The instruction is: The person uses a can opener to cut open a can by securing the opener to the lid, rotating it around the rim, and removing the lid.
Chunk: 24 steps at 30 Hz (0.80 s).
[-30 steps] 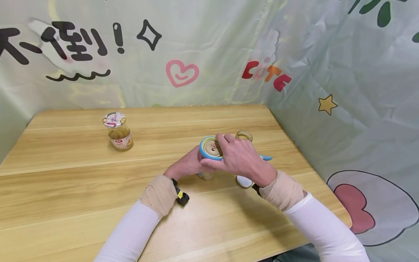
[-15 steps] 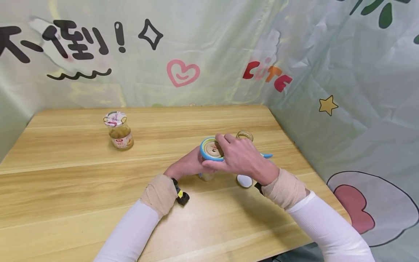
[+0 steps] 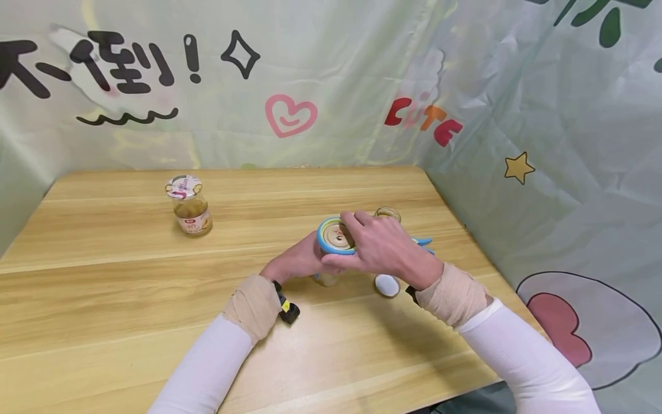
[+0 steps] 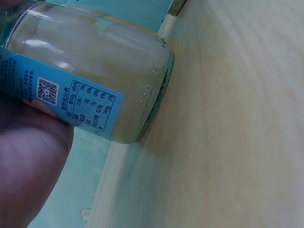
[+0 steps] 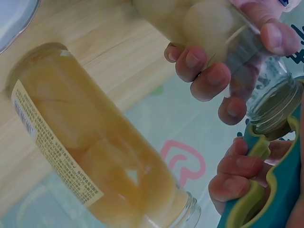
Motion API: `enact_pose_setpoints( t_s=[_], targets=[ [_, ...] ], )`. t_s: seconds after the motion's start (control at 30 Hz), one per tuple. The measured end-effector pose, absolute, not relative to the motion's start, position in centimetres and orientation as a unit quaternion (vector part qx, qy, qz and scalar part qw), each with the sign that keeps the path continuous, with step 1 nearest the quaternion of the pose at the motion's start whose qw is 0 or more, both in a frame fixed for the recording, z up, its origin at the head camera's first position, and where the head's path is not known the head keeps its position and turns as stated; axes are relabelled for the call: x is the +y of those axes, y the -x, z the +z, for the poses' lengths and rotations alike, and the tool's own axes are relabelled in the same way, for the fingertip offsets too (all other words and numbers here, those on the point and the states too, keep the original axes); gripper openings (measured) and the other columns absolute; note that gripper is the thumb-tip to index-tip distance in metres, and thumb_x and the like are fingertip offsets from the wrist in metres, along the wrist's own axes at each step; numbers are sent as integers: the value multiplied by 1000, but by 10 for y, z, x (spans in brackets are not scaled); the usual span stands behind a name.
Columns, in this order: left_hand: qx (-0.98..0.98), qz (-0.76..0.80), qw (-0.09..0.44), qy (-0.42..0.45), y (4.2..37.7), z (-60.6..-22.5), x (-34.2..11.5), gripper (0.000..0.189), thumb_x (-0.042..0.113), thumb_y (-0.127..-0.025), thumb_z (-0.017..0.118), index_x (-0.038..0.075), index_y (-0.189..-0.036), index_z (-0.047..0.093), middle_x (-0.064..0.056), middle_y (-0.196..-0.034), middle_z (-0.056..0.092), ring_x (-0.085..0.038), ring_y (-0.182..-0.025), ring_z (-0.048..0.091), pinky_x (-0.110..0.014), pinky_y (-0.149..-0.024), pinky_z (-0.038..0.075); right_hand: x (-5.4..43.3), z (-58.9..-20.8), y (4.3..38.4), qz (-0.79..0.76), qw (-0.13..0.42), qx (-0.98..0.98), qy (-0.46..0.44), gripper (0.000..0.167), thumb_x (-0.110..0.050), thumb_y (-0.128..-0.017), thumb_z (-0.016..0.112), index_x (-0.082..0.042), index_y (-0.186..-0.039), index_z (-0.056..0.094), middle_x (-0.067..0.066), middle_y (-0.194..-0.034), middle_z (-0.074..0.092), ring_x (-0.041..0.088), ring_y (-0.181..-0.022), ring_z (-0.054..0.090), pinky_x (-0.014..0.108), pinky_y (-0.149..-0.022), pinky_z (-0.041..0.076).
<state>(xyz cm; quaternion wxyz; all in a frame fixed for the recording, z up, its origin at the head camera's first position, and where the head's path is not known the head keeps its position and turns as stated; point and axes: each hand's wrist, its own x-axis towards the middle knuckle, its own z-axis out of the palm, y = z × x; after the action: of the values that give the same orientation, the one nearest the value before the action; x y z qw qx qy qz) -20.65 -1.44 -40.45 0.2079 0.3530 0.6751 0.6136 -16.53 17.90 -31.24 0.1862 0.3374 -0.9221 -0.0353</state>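
My left hand (image 3: 297, 257) grips a glass jar (image 4: 137, 71) with a blue label; the right wrist view shows pale round fruit inside. The jar stands upright, its base close over the table in the left wrist view. A blue and yellow-green jar opener (image 5: 289, 183) is set around the top of this jar, and its ring circles the gold lid (image 3: 337, 236) in the head view. My right hand (image 3: 385, 250) lies over the opener with its fingers curled round the handles, whose blue tips stick out to the right, slightly apart. Part of the lid is hidden beneath that hand.
Behind my right hand stands a lidless jar (image 5: 95, 137) of yellow fruit. A loose white-faced lid (image 3: 387, 285) lies on the table (image 3: 129, 299) below the right hand. Farther left, another fruit jar (image 3: 192, 217) has a pink-and-white top. Printed cloth (image 3: 341, 69) borders the table.
The opener's blue handle tips have moved apart at the right, where they were together before. My right wrist has shifted slightly rightward; the left hand stays nearly still on the jar.
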Motion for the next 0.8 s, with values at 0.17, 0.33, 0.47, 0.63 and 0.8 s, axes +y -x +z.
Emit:
enact_pose_setpoints(
  t_s=[0.17,0.33,0.47,0.63,0.8],
  targets=[
    [667,614,208,-366,208,-406,-14,75,5,-87,77,11,-151,37,-13,-145,53,-23,-128,56,-41,-113,48,180,-310,167,-49,186,-919,-344,74,-83,-81,62,-13,-106,59,1,-82,61,18,-55,54,31,-48,46],
    [673,612,203,-362,208,-407,-14,75,6,-86,79,12,-149,39,-12,-143,55,-22,-126,56,-39,-111,49,180,-308,168,-62,191,-912,-357,75,-83,-81,62,-12,-107,61,1,-80,61,16,-53,51,29,-46,44],
    [673,612,202,-363,208,-406,-14,75,6,-85,79,13,-149,39,-11,-143,55,-21,-125,57,-38,-111,49,179,-306,168,-76,208,-902,-371,73,-82,-80,63,-13,-103,60,-1,-76,58,14,-50,47,29,-43,40],
    [669,614,199,-368,207,-406,-14,77,5,-86,78,12,-150,37,-12,-144,53,-22,-126,56,-40,-111,48,178,-304,168,-87,235,-889,-385,76,-82,-76,69,-11,-103,59,-1,-72,56,15,-47,45,30,-42,40],
    [672,612,188,-371,207,-405,-14,78,5,-85,79,12,-150,37,-11,-143,54,-22,-125,56,-40,-112,48,178,-302,168,-93,240,-884,-390,80,-84,-75,67,-10,-105,58,-1,-73,56,15,-48,48,30,-42,40]
  ],
)
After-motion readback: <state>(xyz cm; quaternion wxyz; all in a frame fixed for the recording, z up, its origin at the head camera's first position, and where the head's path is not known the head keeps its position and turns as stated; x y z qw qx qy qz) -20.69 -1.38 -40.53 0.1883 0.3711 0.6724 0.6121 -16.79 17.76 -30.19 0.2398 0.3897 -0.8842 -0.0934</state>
